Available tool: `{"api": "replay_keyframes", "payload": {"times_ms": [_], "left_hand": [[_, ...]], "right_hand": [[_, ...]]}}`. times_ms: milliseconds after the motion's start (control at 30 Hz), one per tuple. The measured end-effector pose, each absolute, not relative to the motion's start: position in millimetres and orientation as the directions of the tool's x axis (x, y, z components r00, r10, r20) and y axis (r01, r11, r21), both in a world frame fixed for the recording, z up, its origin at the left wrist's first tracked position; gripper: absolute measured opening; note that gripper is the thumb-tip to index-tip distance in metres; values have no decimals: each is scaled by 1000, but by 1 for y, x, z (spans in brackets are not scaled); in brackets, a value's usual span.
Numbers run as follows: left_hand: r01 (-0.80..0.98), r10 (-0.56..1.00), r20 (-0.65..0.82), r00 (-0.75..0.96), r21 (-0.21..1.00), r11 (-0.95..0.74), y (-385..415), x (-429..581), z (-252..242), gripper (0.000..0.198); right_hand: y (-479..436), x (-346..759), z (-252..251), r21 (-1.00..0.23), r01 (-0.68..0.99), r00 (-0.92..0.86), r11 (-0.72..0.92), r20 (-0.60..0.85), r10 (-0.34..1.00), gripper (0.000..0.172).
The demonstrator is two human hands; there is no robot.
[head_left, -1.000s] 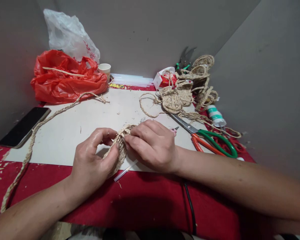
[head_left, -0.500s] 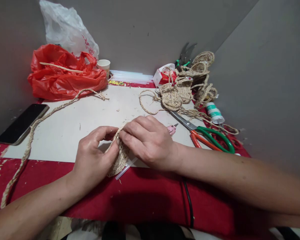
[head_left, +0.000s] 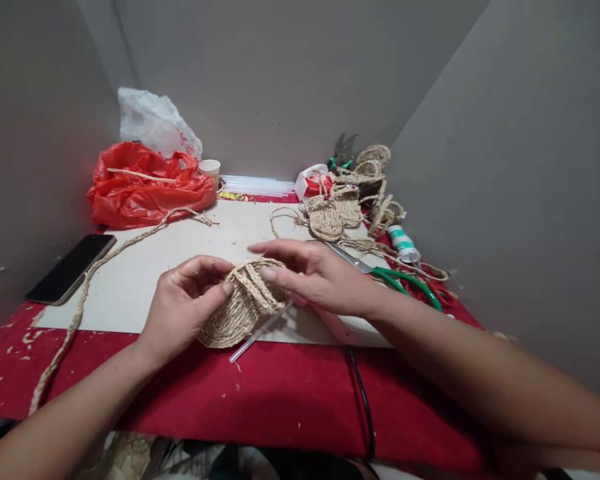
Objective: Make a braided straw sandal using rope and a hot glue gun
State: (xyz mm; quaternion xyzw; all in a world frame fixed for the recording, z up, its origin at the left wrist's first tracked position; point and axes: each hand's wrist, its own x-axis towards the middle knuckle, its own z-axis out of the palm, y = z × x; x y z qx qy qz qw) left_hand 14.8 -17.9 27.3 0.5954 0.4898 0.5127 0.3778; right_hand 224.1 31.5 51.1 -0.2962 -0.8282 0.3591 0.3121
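A woven straw piece (head_left: 233,313) made of braided cord is held above the front edge of the white board (head_left: 125,300). My left hand (head_left: 183,303) pinches its upper left edge between thumb and fingers. On the piece's right side, my right hand (head_left: 315,273) has its thumb on the front face and its fingers behind. Raised braided strips cross the upper face. A clear glue stick (head_left: 253,339) lies just below and right of the piece. The undersides of both hands are hidden.
A long braided cord (head_left: 83,293) runs beside a phone (head_left: 73,267) on the left. Behind are a red bag (head_left: 145,193) and paper cup (head_left: 210,170). Woven pieces (head_left: 325,217), green-handled scissors (head_left: 405,277) and a white-green roll (head_left: 404,245) lie right. A black cable (head_left: 364,400) crosses the red cloth.
The woven piece has turned so its face shows more. My right hand has loosened from the top edge and spread along its right side. The camera view has shifted.
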Motion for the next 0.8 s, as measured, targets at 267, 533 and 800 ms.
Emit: {"api": "replay_keyframes", "payload": {"times_ms": [267, 533, 800], "left_hand": [[567, 570, 792, 220, 371, -735, -34, 7, 21, 27], [578, 212, 812, 544, -180, -796, -35, -1, 20, 26], [611, 237, 839, 490, -136, -780, -44, 5, 26, 14]], "right_hand": [[11, 216, 56, -892, 222, -647, 394, 168, 744, 24], [-16, 208, 52, -743, 284, -578, 606, 372, 726, 19], [-25, 204, 41, -613, 284, -515, 737, 551, 657, 20]]}}
